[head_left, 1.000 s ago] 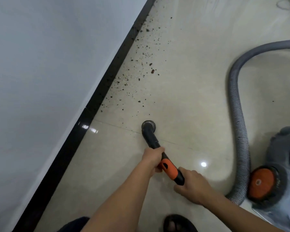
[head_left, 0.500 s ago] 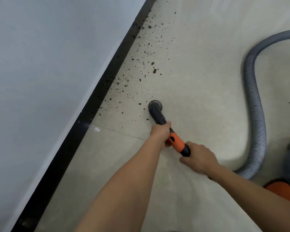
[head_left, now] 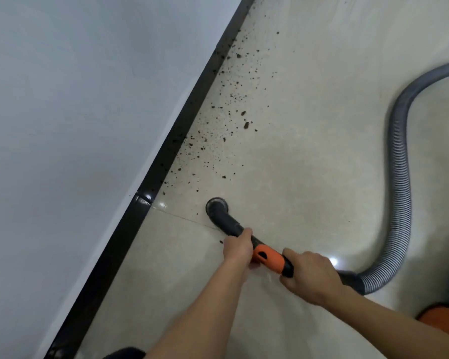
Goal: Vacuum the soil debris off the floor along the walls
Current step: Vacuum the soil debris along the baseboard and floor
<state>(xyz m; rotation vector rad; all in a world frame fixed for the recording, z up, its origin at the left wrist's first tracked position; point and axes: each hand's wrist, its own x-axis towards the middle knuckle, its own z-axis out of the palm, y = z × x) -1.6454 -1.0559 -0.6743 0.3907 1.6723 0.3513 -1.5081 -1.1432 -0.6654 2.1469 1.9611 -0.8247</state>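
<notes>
- The wall is a plain, pale grey-white.
- The skirting board is glossy black, with small white glints at its joint.
- The floor is cream-beige tile, faintly mottled and crossed by one thin, darker grout line.
- The soil debris is dark brown to black: fine specks and a few larger crumbs.
- The nozzle is black with a dark grey rim.
- The wand is dark grey.
- The wand's collar is bright orange with a black oval slot.
- The hose is mid grey, finely ribbed in light and dark rings.
- The vacuum body shows an orange patch.
</notes>
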